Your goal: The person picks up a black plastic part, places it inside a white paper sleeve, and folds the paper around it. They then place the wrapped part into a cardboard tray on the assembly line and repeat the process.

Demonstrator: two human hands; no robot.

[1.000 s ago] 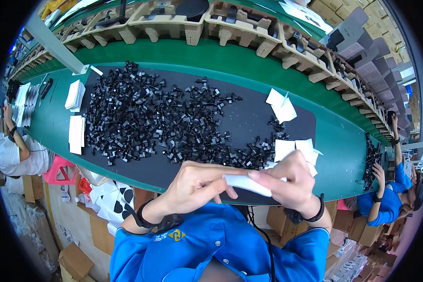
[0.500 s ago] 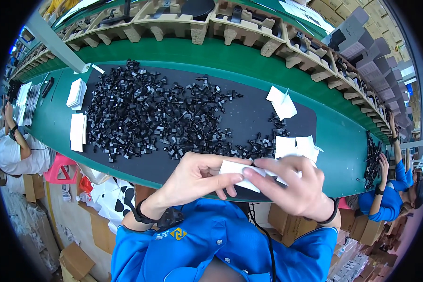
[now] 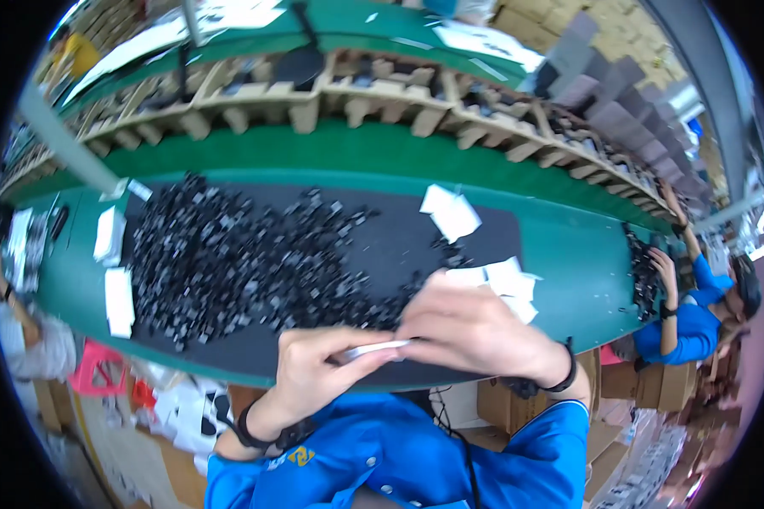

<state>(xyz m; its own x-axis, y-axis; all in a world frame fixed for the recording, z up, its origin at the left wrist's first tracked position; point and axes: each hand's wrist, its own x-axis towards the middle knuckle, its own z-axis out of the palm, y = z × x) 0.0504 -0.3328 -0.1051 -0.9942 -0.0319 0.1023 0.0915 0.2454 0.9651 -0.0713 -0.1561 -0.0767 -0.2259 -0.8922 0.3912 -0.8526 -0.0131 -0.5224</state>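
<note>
Above the edge of the table, the left hand pinches thin white paper, likely to keep it steady, while the right hand curls at its end, its hold too blurry to tell.

The right hand is blurred — it seems to hide one end of the white piece; the heaped black parts smear together.

Hands on white paper, black parts, dark mat
</note>
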